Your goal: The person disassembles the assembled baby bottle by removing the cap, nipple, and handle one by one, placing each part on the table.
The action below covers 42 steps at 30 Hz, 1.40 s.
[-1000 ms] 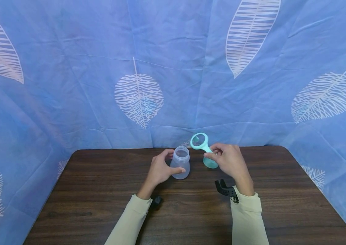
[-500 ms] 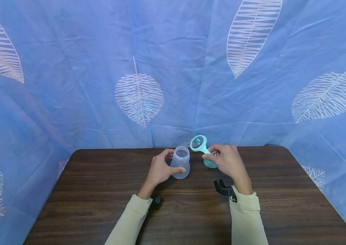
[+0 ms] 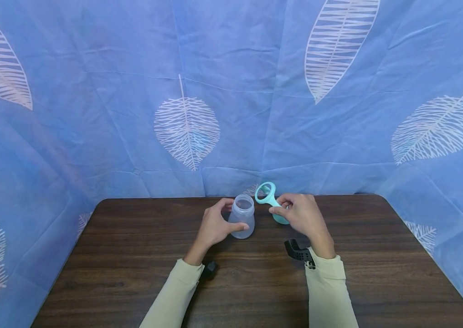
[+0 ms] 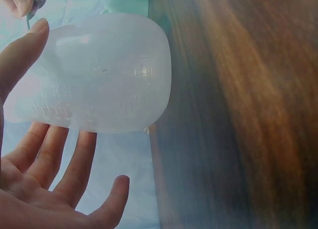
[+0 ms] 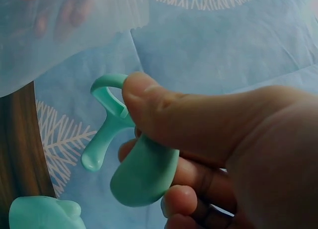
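A translucent baby bottle (image 3: 243,218) without a top stands upright on the table, its open neck facing up. My left hand (image 3: 213,226) holds it from the left, thumb on the near side and fingers behind. To its right, my right hand (image 3: 303,216) pinches one grip of a mint-green bottle handle (image 3: 270,198) between thumb and fingers. In the right wrist view, the handle (image 5: 102,134) shows a ring and a second grip. Its ring is beside the bottle's neck, apart from it. Partly hidden below the right hand, a mint-green piece (image 3: 280,219) sits on the table; its kind is unclear.
The dark wooden table (image 3: 256,291) ends at its back edge just behind the bottle. A blue cloth (image 3: 239,127) with white leaf prints hangs behind and at both sides. Black straps (image 3: 297,251) with small devices circle the wrists.
My right hand has shifted slightly left, and the handle's ring has come down a little. The left hand and the bottle have stayed in place.
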Each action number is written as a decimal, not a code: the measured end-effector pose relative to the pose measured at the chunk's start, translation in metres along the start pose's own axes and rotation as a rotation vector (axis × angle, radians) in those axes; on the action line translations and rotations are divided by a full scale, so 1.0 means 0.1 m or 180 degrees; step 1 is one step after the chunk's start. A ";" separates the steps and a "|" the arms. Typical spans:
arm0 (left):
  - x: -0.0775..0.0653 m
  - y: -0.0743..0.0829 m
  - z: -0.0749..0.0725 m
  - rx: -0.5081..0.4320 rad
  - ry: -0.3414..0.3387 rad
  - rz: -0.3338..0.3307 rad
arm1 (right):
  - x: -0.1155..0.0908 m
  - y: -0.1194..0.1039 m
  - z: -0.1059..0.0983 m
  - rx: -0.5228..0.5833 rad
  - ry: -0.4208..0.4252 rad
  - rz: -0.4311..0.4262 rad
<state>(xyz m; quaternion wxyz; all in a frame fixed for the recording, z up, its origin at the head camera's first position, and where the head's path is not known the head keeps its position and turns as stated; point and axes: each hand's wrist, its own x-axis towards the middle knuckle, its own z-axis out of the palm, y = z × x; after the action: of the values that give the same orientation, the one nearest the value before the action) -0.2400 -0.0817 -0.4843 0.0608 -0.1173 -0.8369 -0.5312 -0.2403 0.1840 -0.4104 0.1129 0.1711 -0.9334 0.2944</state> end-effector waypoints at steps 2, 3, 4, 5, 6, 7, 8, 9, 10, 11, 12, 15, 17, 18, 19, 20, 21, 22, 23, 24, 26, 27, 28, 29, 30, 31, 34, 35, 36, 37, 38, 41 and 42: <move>0.00 0.00 0.00 -0.0001 -0.0003 -0.0004 | 0.00 0.00 0.01 0.0009 -0.0006 -0.0004; 0.00 0.00 0.00 0.0001 -0.0004 -0.0006 | 0.00 0.00 0.01 0.0007 -0.0009 -0.0007; 0.00 0.01 0.00 0.0003 -0.0004 -0.0005 | 0.00 0.00 0.02 0.0010 -0.0014 0.0000; 0.00 0.01 0.00 0.0008 -0.0003 0.0000 | 0.00 0.00 0.02 0.0012 -0.0024 0.0010; -0.01 0.01 0.00 0.0010 -0.0002 0.0003 | 0.00 0.00 0.02 0.0013 -0.0038 0.0022; -0.01 0.02 0.00 0.0013 -0.0001 0.0002 | 0.00 0.00 0.02 0.0018 -0.0052 0.0039; -0.01 0.02 0.00 0.0017 0.0000 0.0004 | -0.01 0.00 0.02 0.0022 -0.0062 0.0051; -0.01 0.02 0.00 0.0021 0.0001 0.0007 | -0.01 0.01 0.02 0.0032 -0.0075 0.0067; -0.02 0.02 0.00 0.0025 0.0002 0.0013 | -0.01 0.01 0.03 0.0041 -0.0085 0.0078; -0.02 0.02 0.00 0.0027 0.0005 0.0019 | -0.01 0.01 0.03 0.0040 -0.0094 0.0079; -0.02 0.02 0.00 0.0025 0.0006 0.0019 | -0.01 0.01 0.03 0.0043 -0.0100 0.0075; -0.02 0.02 0.00 0.0023 0.0011 0.0039 | -0.01 0.01 0.04 0.0042 -0.0109 0.0067; -0.02 0.02 0.00 0.0025 0.0011 0.0048 | -0.01 0.02 0.05 0.0025 -0.0101 0.0045; -0.02 0.02 0.00 0.0024 0.0010 0.0047 | -0.01 0.02 0.05 0.0019 -0.0100 0.0035; -0.02 0.02 0.00 0.0025 0.0008 0.0048 | -0.01 0.02 0.05 0.0015 -0.0098 0.0031; -0.02 0.02 0.00 0.0031 0.0005 0.0049 | 0.00 0.03 0.05 0.0009 -0.0093 0.0025; -0.02 0.02 0.00 0.0041 0.0003 0.0046 | 0.00 0.03 0.06 0.0002 -0.0090 0.0020; -0.02 0.02 0.00 0.0046 -0.0001 0.0037 | 0.00 0.04 0.06 -0.0003 -0.0090 0.0015; -0.02 0.02 0.00 0.0048 -0.0006 0.0029 | 0.00 0.04 0.06 -0.0007 -0.0094 0.0015; -0.02 0.02 0.00 0.0052 -0.0009 0.0023 | 0.00 0.05 0.07 -0.0008 -0.0101 0.0019; -0.03 0.02 0.00 0.0062 -0.0012 0.0017 | 0.00 0.05 0.07 -0.0014 -0.0110 0.0040; -0.03 0.02 0.01 0.0063 -0.0012 0.0014 | 0.00 0.05 0.07 -0.0021 -0.0115 0.0050; -0.03 0.02 0.01 0.0062 -0.0011 0.0013 | 0.01 0.06 0.08 -0.0026 -0.0122 0.0062; -0.03 0.02 0.01 0.0061 -0.0009 0.0016 | 0.01 0.06 0.08 -0.0026 -0.0128 0.0071; -0.02 0.02 0.01 0.0061 -0.0006 0.0018 | 0.01 0.06 0.08 -0.0029 -0.0134 0.0082; -0.02 0.02 0.01 0.0059 -0.0004 0.0021 | 0.01 0.06 0.08 -0.0027 -0.0137 0.0096; -0.02 0.02 0.01 0.0048 -0.0002 0.0023 | 0.01 0.06 0.08 -0.0025 -0.0140 0.0099; -0.02 0.02 0.01 0.0045 -0.0003 0.0022 | 0.01 0.06 0.08 -0.0026 -0.0138 0.0097; -0.02 0.02 0.01 0.0043 -0.0004 0.0016 | 0.01 0.06 0.09 -0.0028 -0.0134 0.0099; -0.02 0.01 0.01 0.0050 -0.0005 0.0013 | 0.01 0.06 0.09 -0.0028 -0.0129 0.0098; -0.02 0.01 0.01 0.0050 -0.0007 0.0006 | 0.01 0.06 0.09 -0.0030 -0.0127 0.0096; -0.01 0.01 0.01 0.0054 -0.0013 -0.0013 | 0.01 0.06 0.09 -0.0028 -0.0129 0.0111; -0.01 0.02 0.01 0.0054 -0.0013 -0.0019 | 0.01 0.06 0.09 -0.0025 -0.0131 0.0114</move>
<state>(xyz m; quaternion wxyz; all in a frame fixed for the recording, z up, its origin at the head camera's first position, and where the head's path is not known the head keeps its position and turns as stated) -0.2381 -0.0805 -0.4835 0.0585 -0.1155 -0.8418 -0.5240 -0.2444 0.1831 -0.4208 0.0891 0.1599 -0.9396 0.2891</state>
